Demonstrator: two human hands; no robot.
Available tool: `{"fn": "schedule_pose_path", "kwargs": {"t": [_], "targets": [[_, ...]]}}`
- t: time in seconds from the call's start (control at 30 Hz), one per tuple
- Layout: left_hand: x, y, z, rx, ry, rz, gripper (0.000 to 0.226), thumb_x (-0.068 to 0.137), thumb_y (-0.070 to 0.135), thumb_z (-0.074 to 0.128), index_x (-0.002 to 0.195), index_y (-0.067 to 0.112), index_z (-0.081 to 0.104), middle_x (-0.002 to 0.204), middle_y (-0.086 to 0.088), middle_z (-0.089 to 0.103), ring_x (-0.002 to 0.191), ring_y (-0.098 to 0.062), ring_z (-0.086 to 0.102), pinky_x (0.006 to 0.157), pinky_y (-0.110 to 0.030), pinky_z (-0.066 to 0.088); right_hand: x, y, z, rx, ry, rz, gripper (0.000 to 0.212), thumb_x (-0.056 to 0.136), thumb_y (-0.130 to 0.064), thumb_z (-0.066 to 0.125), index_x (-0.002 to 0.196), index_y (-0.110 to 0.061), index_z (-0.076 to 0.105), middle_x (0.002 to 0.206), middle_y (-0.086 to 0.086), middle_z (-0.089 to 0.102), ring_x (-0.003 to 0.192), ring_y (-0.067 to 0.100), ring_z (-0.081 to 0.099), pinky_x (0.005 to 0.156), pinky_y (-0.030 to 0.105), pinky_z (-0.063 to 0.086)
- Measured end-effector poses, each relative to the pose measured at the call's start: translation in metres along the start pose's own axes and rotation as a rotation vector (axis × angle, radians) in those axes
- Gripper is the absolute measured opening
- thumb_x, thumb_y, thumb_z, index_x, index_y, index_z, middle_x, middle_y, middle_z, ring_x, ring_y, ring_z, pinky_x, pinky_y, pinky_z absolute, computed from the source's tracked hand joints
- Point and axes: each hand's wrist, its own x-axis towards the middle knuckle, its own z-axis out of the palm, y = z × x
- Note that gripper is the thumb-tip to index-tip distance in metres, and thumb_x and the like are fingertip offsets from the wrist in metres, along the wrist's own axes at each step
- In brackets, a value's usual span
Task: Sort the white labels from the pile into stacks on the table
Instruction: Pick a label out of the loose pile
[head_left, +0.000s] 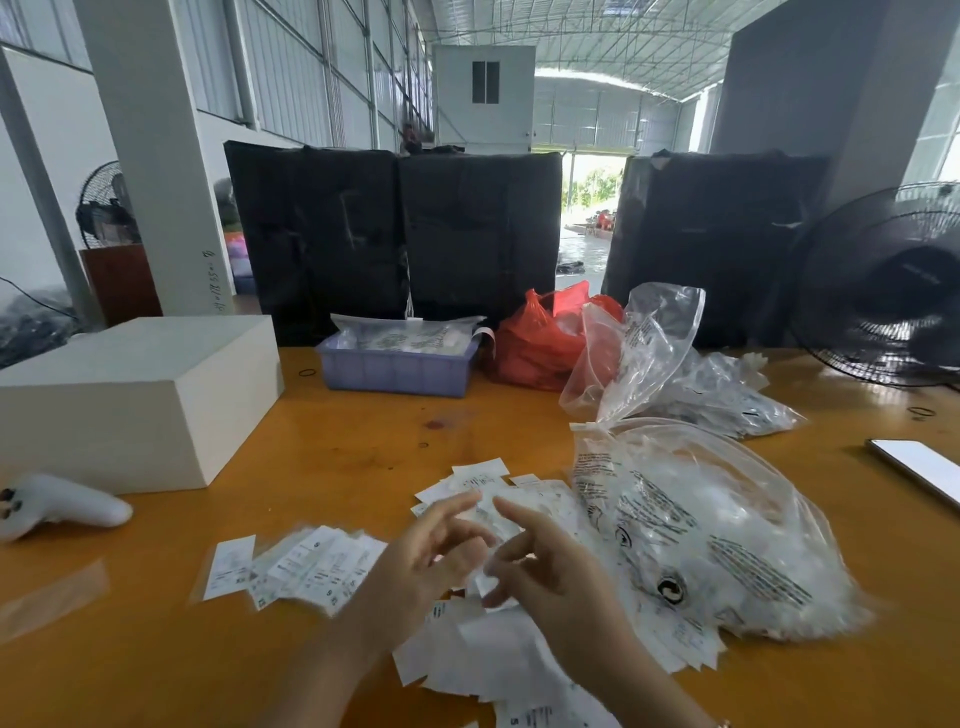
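Orange table (337, 447), clear bag (717, 530) beside labels (483, 649)

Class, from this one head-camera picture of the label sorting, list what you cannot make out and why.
1. Printing on the sorted labels: motion blur.
2. Whether the left hand or right hand has a grip on a label: blurred, overlapping fingers.
3. Loose pile: partly covered by both hands, cut off by the bottom edge.
4. Blue tray contents: too small, wrapped in plastic.

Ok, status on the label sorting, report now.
Both hands, left hand and right hand, over loose labels, grip blurred. Sorted row lies left. Clear bag crowds the right.
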Motion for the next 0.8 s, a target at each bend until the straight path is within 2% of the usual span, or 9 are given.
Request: {"fn": "schedule_pose_path", "kwargs": {"t": [0.07, 0.17, 0.3, 0.4, 0.5, 0.57, 0.63, 0.73, 0.8], "targets": [[0.0016, -0.0013, 0.0032, -0.038, 0.021, -0.002, 0.035, 0.079, 0.043, 0.067, 0.111, 0.029, 0.063, 0.092, 0.006, 0.071, 0.089, -0.009, 0.067, 0.076, -0.02, 0.05, -0.0008, -0.0004, 0.0031, 0.097, 0.018, 0.053, 0.047, 0.09, -0.004, 0.061, 0.119, -0.04, 0.052, 0.086, -0.004, 0.071, 0.075, 0.02, 0.071, 0.075, 0.03, 0.056], [0.0031, -0.0016, 0.0025, -0.095, 0.055, -0.028, 0.023, 0.078, 0.046, 0.073, 0.095, 0.03, 0.073, 0.082, 0.006, 0.071, 0.076, -0.007, 0.065, 0.064, -0.017, 0.048, 0.0, 0.0033, 0.0018, 0.162, 0.098, 0.128, 0.041, 0.092, 0.0, 0.056, 0.118, -0.031, 0.054, 0.08, -0.002, 0.071, 0.067, 0.017, 0.07, 0.057, 0.016, 0.05], [0.0023, -0.0059, -0.0008, -0.056, 0.014, -0.057, 0.042, 0.063, 0.061, 0.075, 0.1, 0.04, 0.071, 0.089, 0.005, 0.069, 0.083, -0.009, 0.065, 0.073, -0.023, 0.051, 0.001, 0.0052, 0.0007, 0.258, 0.13, 0.192, 0.036, 0.094, 0.003, 0.05, 0.116, -0.025, 0.056, 0.073, 0.002, 0.071, 0.058, 0.019, 0.067, 0.05, 0.015, 0.046], [0.0041, -0.0052, 0.0014, -0.01, 0.127, -0.059, 0.007, 0.086, 0.03, 0.068, 0.085, 0.033, 0.075, 0.075, 0.005, 0.07, 0.07, -0.008, 0.063, 0.063, -0.02, 0.048, 0.0004, 0.0069, 0.0024, 0.288, 0.117, 0.191, 0.034, 0.095, 0.003, 0.05, 0.115, -0.024, 0.057, 0.074, 0.004, 0.071, 0.059, 0.018, 0.067, 0.053, 0.017, 0.049], [0.0053, -0.0069, -0.001, 0.009, 0.21, -0.068, 0.014, 0.088, 0.021, 0.066, 0.078, 0.022, 0.074, 0.071, 0.001, 0.071, 0.064, -0.008, 0.064, 0.057, -0.017, 0.047, -0.0032, 0.0056, 0.0031, 0.249, 0.107, 0.166, 0.023, 0.094, -0.023, 0.057, 0.117, -0.027, 0.057, 0.08, 0.004, 0.072, 0.065, 0.019, 0.068, 0.059, 0.019, 0.051], [0.004, -0.0048, -0.0014, 0.023, 0.227, -0.042, 0.01, 0.084, 0.024, 0.07, 0.075, 0.02, 0.071, 0.069, 0.001, 0.071, 0.061, -0.006, 0.064, 0.055, -0.014, 0.047, -0.0055, 0.0028, 0.0029, 0.178, 0.064, 0.164, 0.045, 0.08, -0.053, 0.066, 0.119, -0.032, 0.056, 0.084, -0.001, 0.07, 0.07, 0.017, 0.069, 0.062, 0.019, 0.051], [0.0031, -0.0026, -0.0008, 0.016, 0.211, -0.02, 0.012, 0.077, 0.032, 0.073, 0.073, 0.021, 0.07, 0.067, 0.002, 0.07, 0.061, -0.005, 0.063, 0.055, -0.014, 0.047, -0.0064, 0.001, 0.0053, 0.063, 0.035, 0.174, 0.056, 0.07, -0.061, 0.071, 0.118, -0.036, 0.054, 0.085, -0.005, 0.069, 0.071, 0.014, 0.068, 0.066, 0.024, 0.054], [0.0039, -0.004, 0.0011, -0.009, 0.162, -0.018, 0.024, 0.068, 0.051, 0.074, 0.071, 0.027, 0.07, 0.068, 0.002, 0.069, 0.064, -0.007, 0.064, 0.059, -0.016, 0.048, -0.0049, 0.0019, 0.0085, -0.067, 0.09, 0.151, 0.015, 0.083, -0.03, 0.071, 0.098, -0.032, 0.066, 0.077, -0.004, 0.07, 0.066, 0.012, 0.064, 0.064, 0.026, 0.055], [0.0047, -0.0043, 0.0025, -0.089, 0.113, -0.06, 0.038, 0.065, 0.062, 0.075, 0.08, 0.027, 0.07, 0.076, 0.002, 0.071, 0.07, -0.01, 0.065, 0.061, -0.019, 0.047, -0.0033, 0.0051, 0.0067, -0.014, 0.146, 0.168, 0.01, 0.087, -0.014, 0.067, 0.083, -0.023, 0.07, 0.069, -0.003, 0.07, 0.058, 0.007, 0.061, 0.054, 0.019, 0.049]]}}
